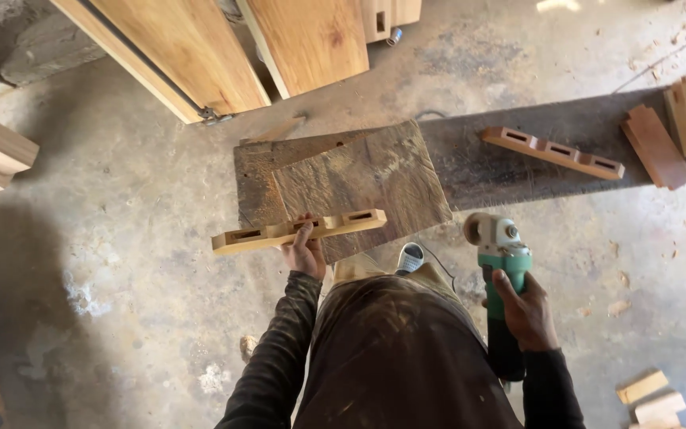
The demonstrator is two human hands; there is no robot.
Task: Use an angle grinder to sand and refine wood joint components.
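Two hands full: left hand [305, 253] gripping slotted wooden piece [298, 231], right hand [526, 311] clenched round green grinder [500, 262], disc hardly visible.

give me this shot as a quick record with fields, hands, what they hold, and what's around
left hand: grips a pale slotted wooden piece, held level above the work board
right hand: grips a green angle grinder, disc end pointing away from the body
work board: rough, dark, on a long plank
on plank: reddish slotted piece, reddish block
floor: concrete, dusty, wood chips
top of view: leaning boards
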